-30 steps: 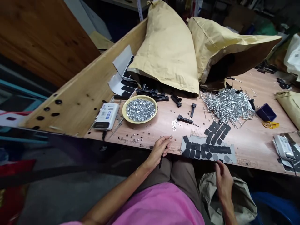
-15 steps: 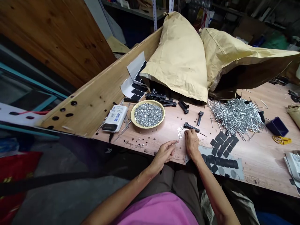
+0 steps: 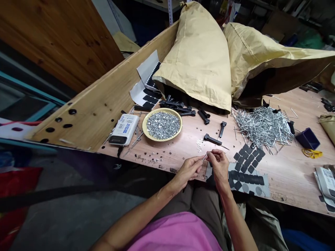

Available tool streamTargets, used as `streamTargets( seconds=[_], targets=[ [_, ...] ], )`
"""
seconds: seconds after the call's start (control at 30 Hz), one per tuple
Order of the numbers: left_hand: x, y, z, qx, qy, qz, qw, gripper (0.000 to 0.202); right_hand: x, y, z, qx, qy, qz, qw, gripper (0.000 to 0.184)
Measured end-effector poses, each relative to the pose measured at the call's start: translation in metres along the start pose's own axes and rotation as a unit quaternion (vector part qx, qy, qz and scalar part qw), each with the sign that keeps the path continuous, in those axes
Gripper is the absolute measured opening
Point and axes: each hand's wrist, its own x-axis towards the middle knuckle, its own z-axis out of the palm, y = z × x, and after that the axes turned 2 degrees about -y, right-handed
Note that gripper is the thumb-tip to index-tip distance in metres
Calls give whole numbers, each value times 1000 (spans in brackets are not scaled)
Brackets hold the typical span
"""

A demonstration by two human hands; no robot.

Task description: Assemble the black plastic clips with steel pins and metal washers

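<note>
My left hand [image 3: 188, 170] is closed around a thin metal pin [image 3: 205, 157] with a black handle end, held just above the table's front edge. My right hand [image 3: 219, 164] pinches something tiny at the pin's tip, fingertip to fingertip with the left. A small heap of tiny silver washers [image 3: 200, 144] lies on the wooden table [image 3: 288, 174] just beyond the hands. A black handled pin piece [image 3: 213, 140] rests behind that heap. A sheet of black pads [image 3: 246, 176] lies to the right of my right hand.
A yellow bowl [image 3: 162, 124] of silver washers stands at the left, beside a white power bank [image 3: 124, 129]. A pile of metal pins [image 3: 263, 123] lies at the right, with a blue tray [image 3: 308, 138]. Two tan sacks [image 3: 199, 59] lie at the back.
My right hand came up from my lap to the washer heap, then drew back to meet the left hand at the pin's tip. The left hand stayed near the table's edge.
</note>
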Motion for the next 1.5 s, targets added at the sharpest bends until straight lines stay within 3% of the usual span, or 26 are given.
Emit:
streamTargets(
  seconds=[0.43, 0.6, 0.7, 0.77, 0.87, 0.97, 1.2, 1.37, 1.5],
  targets=[
    [-3, 1, 9, 35, -24, 7, 999, 60, -15, 7, -9, 12, 40, -72, 997, 26],
    [-5, -1, 14, 22, -21, 2, 1000, 63, -21, 10, -13, -104, 58, -182, 976, 13],
    [-5, -3, 13, 34, -12, 3, 999, 65, -22, 11, -19, -202, 17, -283, 937, 3],
    [-5, -2, 11, 45, -22, -1, 999, 65, -22, 9, -24, -227, -9, -302, 926, 6],
    [-4, 2, 5, 46, -57, -23, 997, 64, -17, 0, -34, -219, -49, -244, 944, 12],
    [-5, 6, 1, 48, -90, -45, 994, 62, -11, -11, -45, -194, -134, -190, 953, 18],
    [-4, 4, -3, 91, -130, -52, 986, 54, -6, -34, -59, -254, -249, -211, 911, 23],
    [-5, 2, 1, 116, -127, 24, 985, 45, -5, -45, -60, -293, -268, -233, 888, 27],
    [-4, 1, 8, 198, -50, 133, 970, 24, -6, -42, -60, -324, -255, -282, 866, 25]
  ],
)
